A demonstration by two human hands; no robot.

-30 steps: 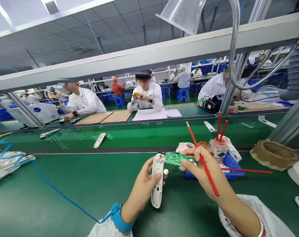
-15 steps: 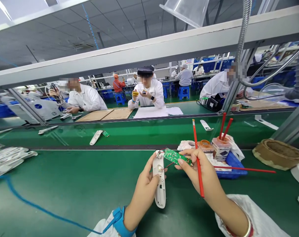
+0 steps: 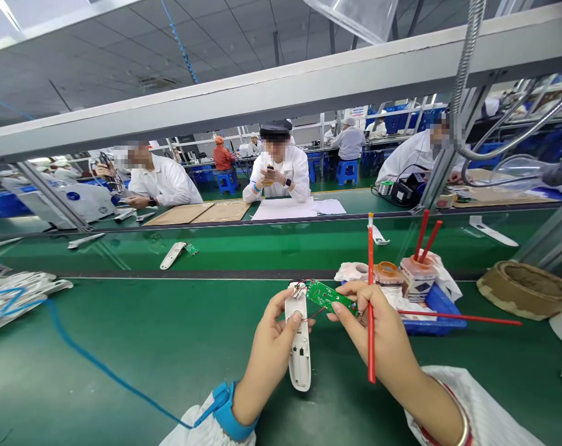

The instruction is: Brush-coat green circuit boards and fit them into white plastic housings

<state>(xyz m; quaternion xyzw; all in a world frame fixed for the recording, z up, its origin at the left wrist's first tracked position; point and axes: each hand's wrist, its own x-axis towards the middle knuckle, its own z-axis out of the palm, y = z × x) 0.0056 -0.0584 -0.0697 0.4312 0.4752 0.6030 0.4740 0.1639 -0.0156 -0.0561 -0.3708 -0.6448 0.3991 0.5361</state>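
Observation:
Near the middle of the bench, my left hand [image 3: 272, 334] grips a long white plastic shell [image 3: 301, 365], its hollow inside facing me and its thumb pressed on the upper part. A green circuit board [image 3: 326, 296] is pinched between the thumb and fingers of my right hand [image 3: 378, 322]. Thin red and dark wires [image 3: 301, 287] join the board to the top of the shell. A red stick-like brush [image 3: 371, 310] also rests among the right hand's fingers, standing nearly upright. Around my left wrist sits a blue strap [image 3: 229, 414] with a cord.
A blue tray [image 3: 441, 322] holds small jars, tissue and red sticks. Right of it lies a brown tape roll [image 3: 525, 288]. White shells [image 3: 25, 297] are piled at left. Another shell with a board [image 3: 173, 255] lies on the belt [image 3: 262, 251]. Co-workers [image 3: 281, 167] sit beyond.
My left thumb has moved up onto the shell's round spot. The red brush has swung more upright. Shells on the belt have shifted slightly left.

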